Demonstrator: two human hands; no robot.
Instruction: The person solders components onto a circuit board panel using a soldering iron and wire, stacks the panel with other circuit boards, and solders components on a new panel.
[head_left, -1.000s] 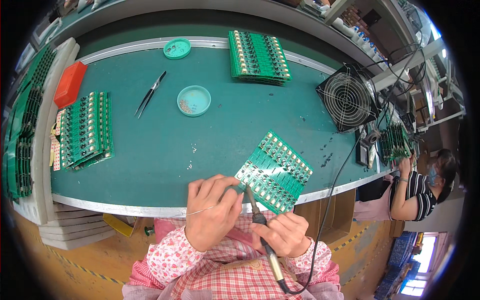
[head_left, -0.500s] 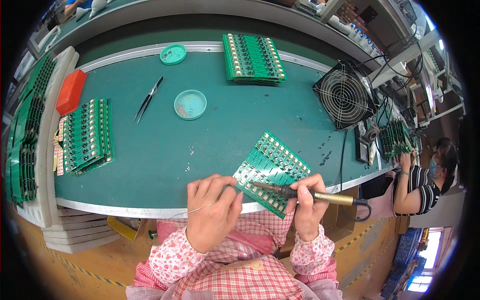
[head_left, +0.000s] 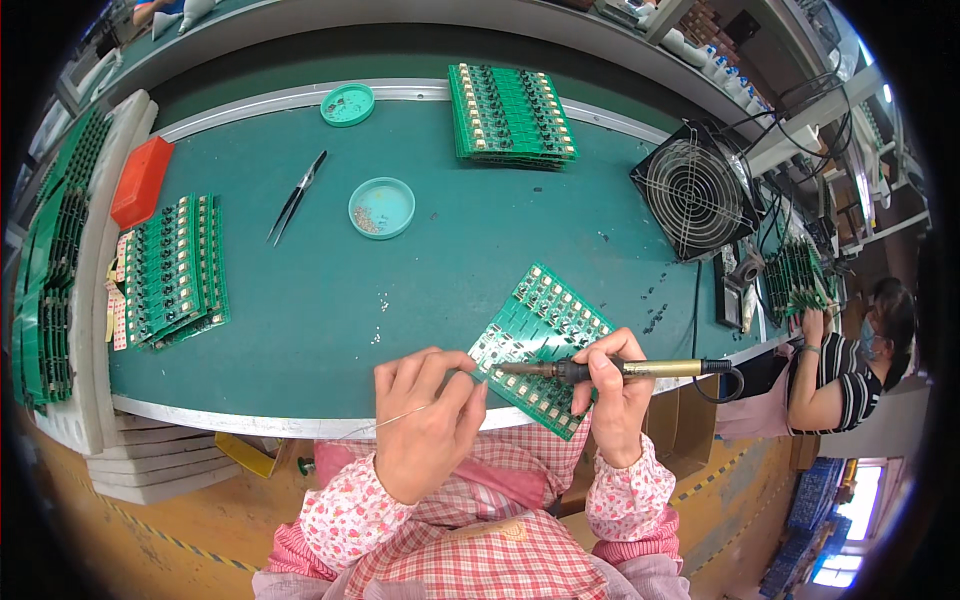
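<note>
A green circuit board panel lies tilted at the near edge of the green bench mat. My right hand grips a soldering iron held almost level, its tip pointing left over the panel's near-left corner. My left hand pinches a thin solder wire whose end meets the iron's tip at the panel's edge. The wire trails off to the lower left. The iron's cord loops off to the right.
A stack of green boards lies at left, another stack at the back. Two round teal dishes, tweezers, a red box and a small fan stand around. Another person works at right.
My right hand swung the soldering iron from pointing up and away to lying level, tip to the left. The left hand stayed at the panel's corner with the wire.
</note>
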